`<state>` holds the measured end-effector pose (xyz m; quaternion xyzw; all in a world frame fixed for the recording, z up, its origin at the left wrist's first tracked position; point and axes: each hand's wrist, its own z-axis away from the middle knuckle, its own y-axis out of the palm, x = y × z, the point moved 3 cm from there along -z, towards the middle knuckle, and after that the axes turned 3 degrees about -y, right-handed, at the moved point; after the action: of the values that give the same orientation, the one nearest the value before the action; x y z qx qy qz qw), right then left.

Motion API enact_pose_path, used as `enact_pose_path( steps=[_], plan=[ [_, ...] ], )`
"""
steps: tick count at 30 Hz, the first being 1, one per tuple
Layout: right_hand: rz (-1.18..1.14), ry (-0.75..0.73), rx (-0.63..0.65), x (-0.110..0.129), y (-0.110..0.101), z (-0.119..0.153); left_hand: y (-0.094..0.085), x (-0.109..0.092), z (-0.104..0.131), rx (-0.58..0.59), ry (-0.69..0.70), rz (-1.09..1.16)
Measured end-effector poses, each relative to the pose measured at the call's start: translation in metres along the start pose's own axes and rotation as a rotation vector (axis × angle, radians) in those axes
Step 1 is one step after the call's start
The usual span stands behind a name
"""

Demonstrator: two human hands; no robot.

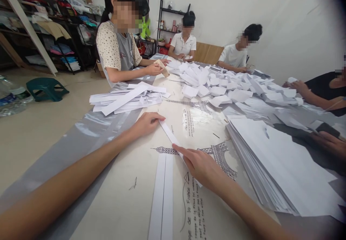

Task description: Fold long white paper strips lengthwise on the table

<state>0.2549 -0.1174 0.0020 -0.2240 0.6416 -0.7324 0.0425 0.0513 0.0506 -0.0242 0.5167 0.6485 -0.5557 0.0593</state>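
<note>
A narrow white paper strip [168, 132] runs slantwise over the printed table cover. At its far end my left hand [148, 124] is closed, the thumb and fingers pinching the strip's tip. My right hand [201, 162] is closed on the strip further along, its index finger stretched out on the paper and its other fingers partly hidden. The strip passes beneath this hand, and a bit of its near end shows below it. Two more long white strips [161, 196] lie side by side on the cover [121, 204], just left of my right hand.
A pile of loose strips [127, 99] lies beyond my left hand. To the right stands a thick stack of white sheets [283, 160]. Many folded white paper pieces [216, 83] cover the table's far part. Several people sit around it. A green stool [47, 88] stands on the floor.
</note>
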Motion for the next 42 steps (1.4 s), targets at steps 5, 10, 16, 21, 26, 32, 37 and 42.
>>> enact_pose_path(
  steps=[5, 10, 16, 21, 26, 32, 37, 42],
  plan=[
    [-0.021, 0.0, 0.008, -0.001, 0.002, 0.001, -0.001, -0.004, 0.001, 0.004, 0.014, 0.016],
    [-0.016, 0.01, 0.009, -0.001, 0.003, 0.0, -0.001, -0.005, 0.0, 0.002, 0.007, 0.001],
    [-0.012, 0.006, 0.013, -0.001, 0.002, 0.0, 0.0, -0.005, 0.0, 0.041, 0.055, 0.046],
    [-0.006, 0.024, 0.031, 0.0, 0.002, -0.001, 0.001, -0.002, -0.002, 0.031, 0.053, 0.01],
    [-0.006, 0.023, 0.023, 0.001, 0.001, -0.001, 0.001, -0.002, -0.003, 0.007, 0.039, -0.003],
    [-0.024, 0.022, 0.006, 0.001, -0.001, 0.001, 0.001, 0.0, -0.004, -0.023, 0.039, -0.111],
    [-0.019, 0.025, 0.002, 0.001, 0.0, 0.0, 0.002, -0.025, 0.006, 0.032, 0.151, -0.374],
    [-0.118, 0.05, -0.053, -0.003, -0.001, 0.0, 0.017, -0.066, 0.026, 0.106, 0.248, -0.724]
  ],
)
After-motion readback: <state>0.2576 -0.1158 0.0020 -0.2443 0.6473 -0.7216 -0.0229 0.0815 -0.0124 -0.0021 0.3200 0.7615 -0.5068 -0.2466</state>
